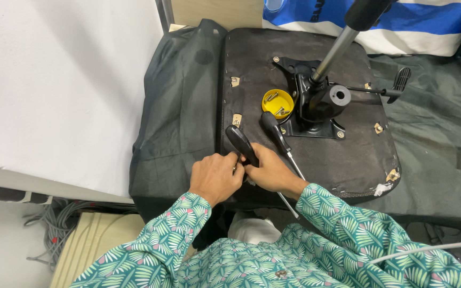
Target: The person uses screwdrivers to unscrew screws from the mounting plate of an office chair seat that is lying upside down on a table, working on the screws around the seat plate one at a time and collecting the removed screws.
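At lower centre, our right hand [273,173] and left hand [215,177] pinch a black-handled screwdriver [242,145], its handle pointing toward the upper left. A second screwdriver [276,135] lies parallel beside it on the upturned chair seat [348,154]. Above them sits a round yellow cup [277,103] holding screws.

Two screwdrivers [243,145] [276,133], one yellow cup [277,103] (perhaps three screws inside).
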